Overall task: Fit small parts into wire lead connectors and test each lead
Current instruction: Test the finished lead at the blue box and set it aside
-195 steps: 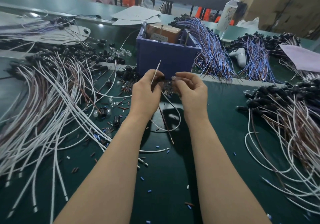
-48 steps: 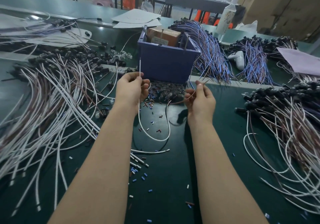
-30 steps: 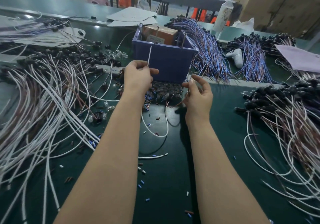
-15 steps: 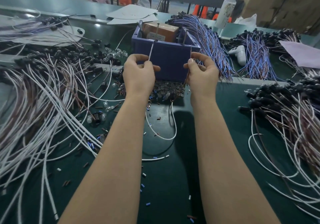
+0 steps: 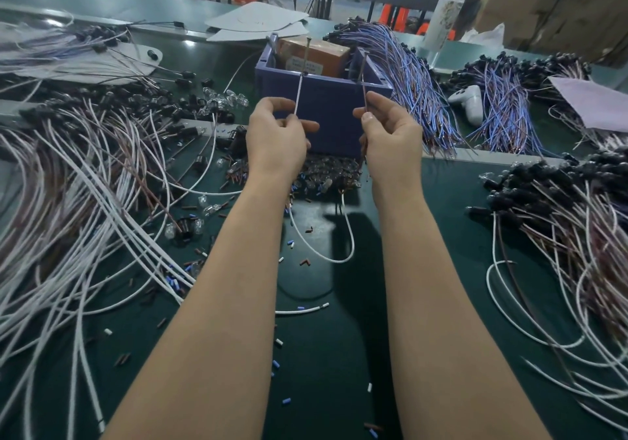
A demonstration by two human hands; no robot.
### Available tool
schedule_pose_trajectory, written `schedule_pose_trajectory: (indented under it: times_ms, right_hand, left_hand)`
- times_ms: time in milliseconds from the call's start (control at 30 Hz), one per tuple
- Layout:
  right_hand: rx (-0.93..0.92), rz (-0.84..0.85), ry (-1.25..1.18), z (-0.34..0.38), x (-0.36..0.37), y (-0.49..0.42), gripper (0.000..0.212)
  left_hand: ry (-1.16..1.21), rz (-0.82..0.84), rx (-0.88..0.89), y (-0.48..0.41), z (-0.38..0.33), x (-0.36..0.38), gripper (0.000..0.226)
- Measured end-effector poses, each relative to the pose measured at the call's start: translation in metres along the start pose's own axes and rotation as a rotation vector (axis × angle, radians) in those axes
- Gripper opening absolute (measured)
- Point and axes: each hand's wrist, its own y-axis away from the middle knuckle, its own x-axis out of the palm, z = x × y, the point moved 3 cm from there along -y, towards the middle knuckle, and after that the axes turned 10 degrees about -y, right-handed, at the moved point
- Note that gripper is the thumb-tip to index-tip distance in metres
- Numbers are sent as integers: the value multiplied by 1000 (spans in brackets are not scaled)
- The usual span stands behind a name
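My left hand pinches the white wire of one lead and holds its tip up at a metal pin on the rim of the blue box. My right hand pinches the brown wire of the same lead, tip raised at a second pin on the rim. The lead's white wire hangs in a loop below my wrists. A heap of small clear bulbs lies at the foot of the box, partly hidden by my hands.
White and brown leads spread over the green table at left, with more on black connectors at right. Blue-purple bundles lie behind the box. A cardboard block sits inside it. Cut insulation bits litter the table.
Both hands rose from the table towards the box rim. The two wire ends, earlier held lower and slanted, now stand upright at the two pins.
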Motion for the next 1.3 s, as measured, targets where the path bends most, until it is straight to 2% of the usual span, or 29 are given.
schedule_pose_trajectory:
  times_ms: [433, 633, 1000, 1200, 1300]
  right_hand:
    - [2, 5, 1, 1, 1, 1, 27]
    - [19, -21, -21, 0, -1, 1, 24]
    - [20, -4, -17, -2, 0, 1, 25]
    - [20, -7, -24, -1, 0, 1, 24]
    - [24, -41, -41, -1, -2, 1, 23]
  left_hand:
    - [57, -74, 44, 3, -3, -4, 20]
    - [135, -147, 8, 5, 2, -5, 19]
    - [22, -15, 79, 5, -5, 2, 14]
    - [43, -30, 68, 4, -5, 1, 14]
    - [89, -94, 36, 4, -1, -2, 15]
